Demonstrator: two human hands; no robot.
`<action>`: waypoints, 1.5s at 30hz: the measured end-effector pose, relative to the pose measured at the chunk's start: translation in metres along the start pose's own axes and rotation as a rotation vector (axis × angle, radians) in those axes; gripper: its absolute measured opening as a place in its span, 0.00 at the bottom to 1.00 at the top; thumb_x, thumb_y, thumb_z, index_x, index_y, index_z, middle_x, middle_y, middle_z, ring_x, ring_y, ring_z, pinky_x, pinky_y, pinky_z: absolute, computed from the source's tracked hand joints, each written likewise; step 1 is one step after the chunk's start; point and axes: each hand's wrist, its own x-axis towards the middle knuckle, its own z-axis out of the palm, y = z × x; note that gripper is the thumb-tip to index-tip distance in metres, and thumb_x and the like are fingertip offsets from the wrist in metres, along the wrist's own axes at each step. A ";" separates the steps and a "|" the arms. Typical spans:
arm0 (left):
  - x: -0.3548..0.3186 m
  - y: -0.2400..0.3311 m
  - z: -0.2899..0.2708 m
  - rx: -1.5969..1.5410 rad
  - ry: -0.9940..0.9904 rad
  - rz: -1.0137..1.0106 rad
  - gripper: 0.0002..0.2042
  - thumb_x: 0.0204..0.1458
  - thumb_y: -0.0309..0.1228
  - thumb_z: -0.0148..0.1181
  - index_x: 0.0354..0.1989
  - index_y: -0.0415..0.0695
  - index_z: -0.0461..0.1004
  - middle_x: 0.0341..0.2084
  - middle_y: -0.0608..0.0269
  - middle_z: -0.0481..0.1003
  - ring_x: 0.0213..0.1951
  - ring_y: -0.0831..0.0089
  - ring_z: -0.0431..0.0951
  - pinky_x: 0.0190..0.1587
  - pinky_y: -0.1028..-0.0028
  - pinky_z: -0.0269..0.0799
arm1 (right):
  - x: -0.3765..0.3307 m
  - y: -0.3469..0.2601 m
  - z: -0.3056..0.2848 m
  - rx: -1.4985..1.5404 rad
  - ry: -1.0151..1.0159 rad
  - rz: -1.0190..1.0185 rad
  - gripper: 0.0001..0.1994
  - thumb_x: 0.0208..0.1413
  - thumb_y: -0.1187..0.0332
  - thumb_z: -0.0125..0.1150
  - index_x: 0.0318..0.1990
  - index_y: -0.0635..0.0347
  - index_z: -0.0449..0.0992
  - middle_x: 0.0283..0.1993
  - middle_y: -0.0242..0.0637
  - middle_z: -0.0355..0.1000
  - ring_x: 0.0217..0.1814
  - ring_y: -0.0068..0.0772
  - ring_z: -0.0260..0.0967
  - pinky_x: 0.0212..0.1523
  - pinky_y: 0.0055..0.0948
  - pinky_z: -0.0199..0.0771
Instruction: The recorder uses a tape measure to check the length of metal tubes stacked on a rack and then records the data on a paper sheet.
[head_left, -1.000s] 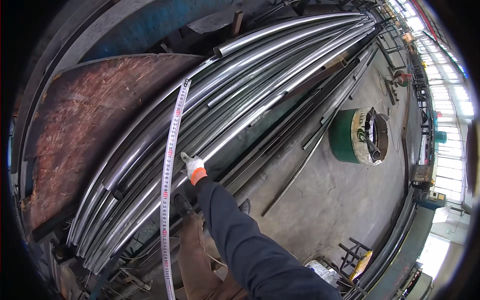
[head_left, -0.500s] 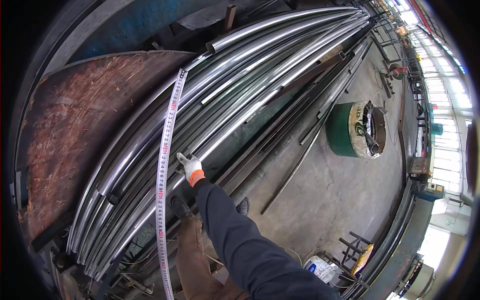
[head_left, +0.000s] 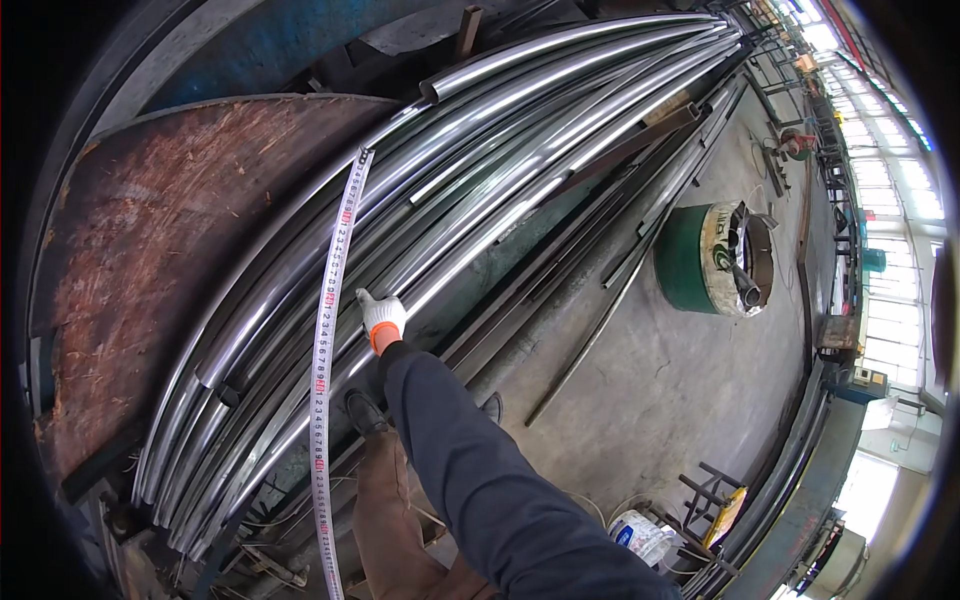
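Observation:
My right hand, in a whitish work glove with an orange cuff, is closed over a shiny steel tube at the near side of a bundle, its thumb pointing up and left. The fingers' undersides are hidden. Just left of the hand, a white tape measure with black and red markings stretches from the lower edge across the bundle. Its far end lies by the bundle's outer tubes. My left hand is out of view. Long curved steel tubes run from lower left to upper right.
A rusty brown curved plate stands left of the tubes. Dark steel bars lie right of them. On the concrete floor stand a green drum and, lower right, a white bucket beside a metal frame.
My right hand has shifted slightly up, and its thumb now points more upward. The view has moved a little; the tape still lies across the tubes.

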 end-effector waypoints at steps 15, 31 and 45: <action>0.034 0.077 0.004 0.238 0.058 0.367 0.20 0.48 0.29 0.68 0.52 0.41 0.78 0.43 0.48 0.81 0.37 0.52 0.82 0.41 0.64 0.80 | -0.189 0.117 -0.165 0.220 -0.471 -1.071 0.21 0.73 0.58 0.51 0.59 0.70 0.73 0.48 0.48 0.78 0.53 0.39 0.74 0.56 0.35 0.73; -0.018 0.285 0.155 0.156 -0.039 0.302 0.13 0.60 0.31 0.64 0.45 0.32 0.81 0.32 0.62 0.82 0.33 0.79 0.80 0.38 0.76 0.75 | -0.308 0.138 -0.500 0.835 -0.615 -0.531 0.16 0.71 0.61 0.56 0.52 0.67 0.79 0.44 0.37 0.80 0.43 0.24 0.76 0.43 0.26 0.77; 0.023 0.387 0.172 0.484 -0.288 0.165 0.18 0.55 0.36 0.71 0.47 0.33 0.83 0.37 0.58 0.85 0.39 0.73 0.83 0.47 0.72 0.77 | -0.214 0.202 -0.853 0.903 0.513 -0.781 0.18 0.71 0.55 0.53 0.41 0.61 0.81 0.32 0.28 0.73 0.33 0.18 0.66 0.32 0.23 0.64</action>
